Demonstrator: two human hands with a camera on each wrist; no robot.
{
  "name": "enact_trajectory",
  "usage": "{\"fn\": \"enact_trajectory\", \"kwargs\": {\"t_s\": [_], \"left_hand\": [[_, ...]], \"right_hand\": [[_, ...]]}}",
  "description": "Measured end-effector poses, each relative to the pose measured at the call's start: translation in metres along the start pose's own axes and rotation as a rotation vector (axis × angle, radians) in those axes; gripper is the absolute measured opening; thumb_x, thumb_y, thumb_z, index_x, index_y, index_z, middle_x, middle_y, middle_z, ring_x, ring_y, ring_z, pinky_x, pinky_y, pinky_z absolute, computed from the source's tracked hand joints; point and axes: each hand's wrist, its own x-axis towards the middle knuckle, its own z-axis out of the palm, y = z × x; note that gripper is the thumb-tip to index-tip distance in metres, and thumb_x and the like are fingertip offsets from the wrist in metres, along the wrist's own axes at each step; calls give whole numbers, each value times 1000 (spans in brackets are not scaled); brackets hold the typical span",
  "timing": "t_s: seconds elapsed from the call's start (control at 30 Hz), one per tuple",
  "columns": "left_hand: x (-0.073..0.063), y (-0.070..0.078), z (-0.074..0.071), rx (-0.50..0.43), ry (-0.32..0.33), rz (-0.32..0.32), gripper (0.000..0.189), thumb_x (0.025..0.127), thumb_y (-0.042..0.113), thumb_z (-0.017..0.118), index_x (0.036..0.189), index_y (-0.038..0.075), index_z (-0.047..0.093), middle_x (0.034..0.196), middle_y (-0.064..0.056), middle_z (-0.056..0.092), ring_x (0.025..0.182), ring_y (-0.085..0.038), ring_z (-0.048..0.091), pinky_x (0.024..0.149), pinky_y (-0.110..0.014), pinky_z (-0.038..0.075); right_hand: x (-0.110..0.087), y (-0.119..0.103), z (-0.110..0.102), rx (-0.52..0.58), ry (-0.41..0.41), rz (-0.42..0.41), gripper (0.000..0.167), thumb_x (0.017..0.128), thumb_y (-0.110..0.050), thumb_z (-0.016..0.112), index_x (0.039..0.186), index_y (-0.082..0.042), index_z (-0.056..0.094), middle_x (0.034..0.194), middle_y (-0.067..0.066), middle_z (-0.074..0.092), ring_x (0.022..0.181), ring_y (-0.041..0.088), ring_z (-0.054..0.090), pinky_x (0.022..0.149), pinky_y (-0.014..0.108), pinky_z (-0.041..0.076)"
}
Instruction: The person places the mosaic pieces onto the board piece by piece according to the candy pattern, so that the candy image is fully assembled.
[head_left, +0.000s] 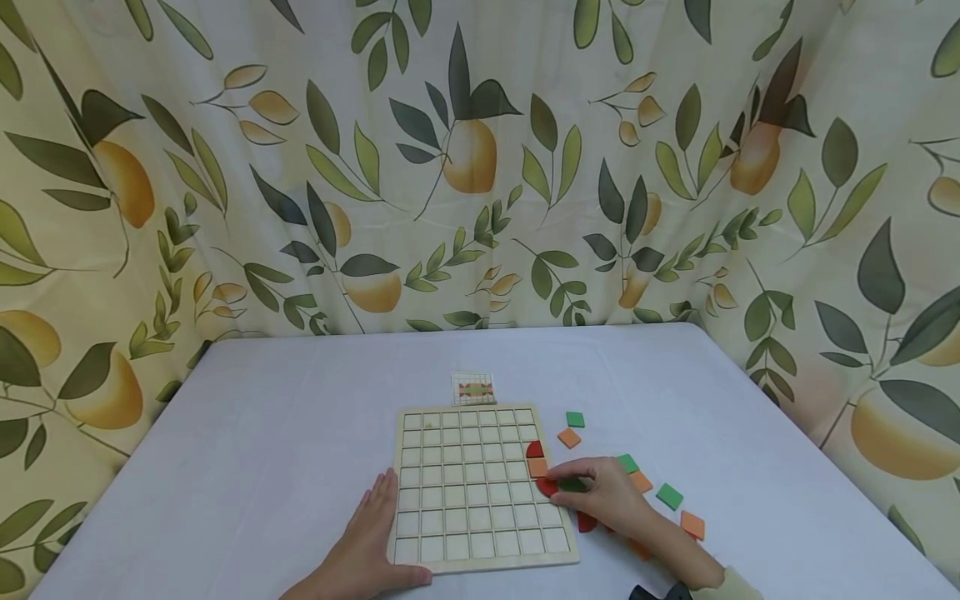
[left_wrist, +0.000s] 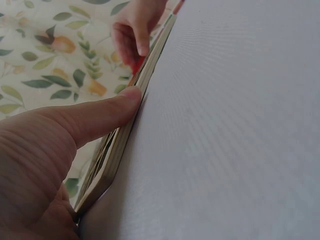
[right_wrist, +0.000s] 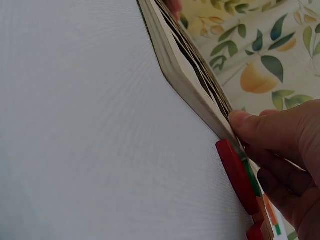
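A light wooden grid board lies on the table. My left hand rests along its left side with fingers straight, the thumb touching the near edge. At the board's right column, my right hand pinches a red half-round tile between thumb and fingertips. Directly beyond that tile sit an orange square tile and another red half-round tile in the same column. The right fingers partly hide the pinched tile and a dark green tile beside it.
Loose green and orange squares lie scattered right of the board. Another red tile lies near the right hand, partly covered. A small pattern card sits at the board's far edge. A leaf-and-fruit curtain surrounds the white table.
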Motion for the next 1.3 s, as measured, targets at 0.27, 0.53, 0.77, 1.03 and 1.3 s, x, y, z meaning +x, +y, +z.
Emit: {"fn": "enact_trajectory", "kwargs": {"t_s": [0.27,0.53,0.77,1.03,1.3], "left_hand": [[-1,-1,1,-13,3,2,133,56,64,74,142,-11,6,148,-27,5,137,-35,-1,103,-21,-13],[-1,0,0,-15,7,1,133,55,64,75,142,-11,7,149,-27,5,137,-35,0,107,-46,0],[0,1,0,-13,11,2,133,55,63,75,142,-11,8,148,-27,6,137,-36,0,107,-50,2],[0,0,0,15,8,-6,134,55,66,74,141,-13,8,148,-29,7,136,-38,2,107,-53,4],[1,1,0,5,6,-15,134,54,65,74,141,-13,8,147,-29,7,136,-39,1,106,-53,3]], "right_hand": [[1,1,2,-15,1,-11,25,75,-23,77,97,-13,73,92,-9,68,96,14,60,83,33,48],[2,3,2,-24,4,-38,23,75,-24,77,96,-16,73,92,-11,68,96,13,60,82,32,48],[2,5,3,9,5,-29,24,75,-23,77,97,-16,72,92,-12,68,96,11,60,82,30,48],[2,2,2,-2,-6,5,23,75,-22,77,96,-16,72,93,-10,68,97,15,60,83,32,48],[1,0,2,-5,1,18,24,73,-26,78,95,-17,73,94,-9,67,97,14,59,83,32,48]]}}
